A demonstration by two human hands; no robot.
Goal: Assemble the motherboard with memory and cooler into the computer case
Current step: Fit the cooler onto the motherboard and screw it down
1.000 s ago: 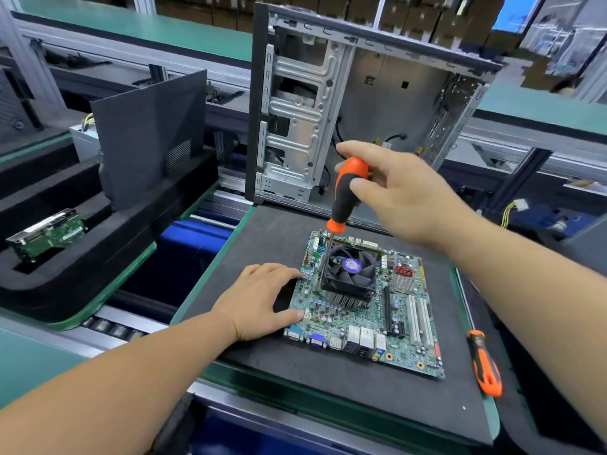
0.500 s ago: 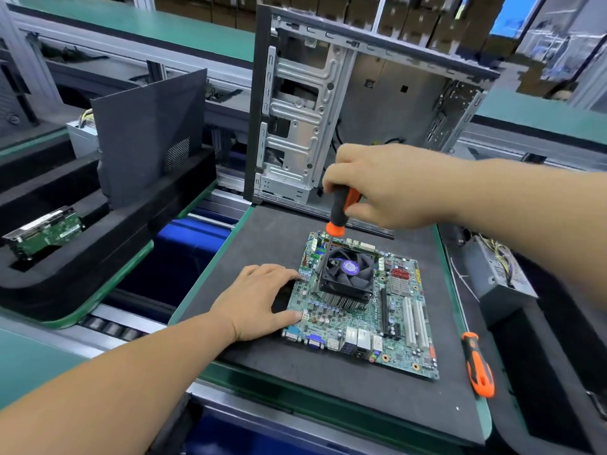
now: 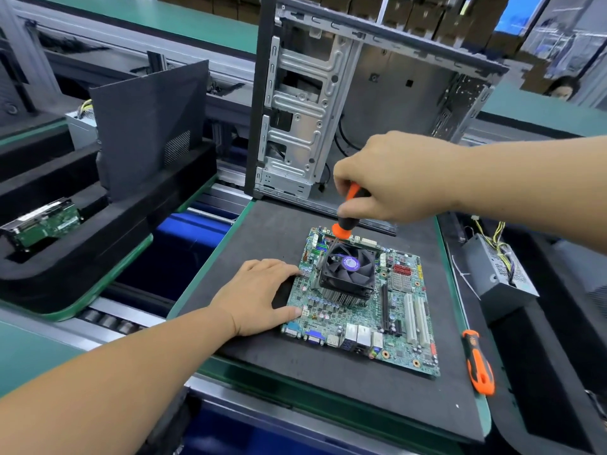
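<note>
A green motherboard [image 3: 399, 326] lies flat on a black foam mat [image 3: 328, 382], carrying a black fan cooler [image 3: 348, 270] on a finned heatsink. My left hand [image 3: 259, 298] rests on the mat with fingers and thumb pressing the board's left edge. My right hand [image 3: 391, 178] grips an orange-and-black screwdriver [image 3: 348, 211] from above; its shaft runs down to the cooler's far left corner. The open metal computer case [image 3: 371, 106] stands upright behind the mat.
A second orange screwdriver [image 3: 478, 364] lies on the mat's right edge. A grey power supply [image 3: 499, 277] with cables sits to the right. Left, a black foam tray [image 3: 65, 254] holds a hard drive [image 3: 42, 223] and a dark side panel [image 3: 147, 126].
My right hand slid down over the screwdriver handle and turned, now covering most of it. The view shifted slightly left. My left hand stayed put on the board.
</note>
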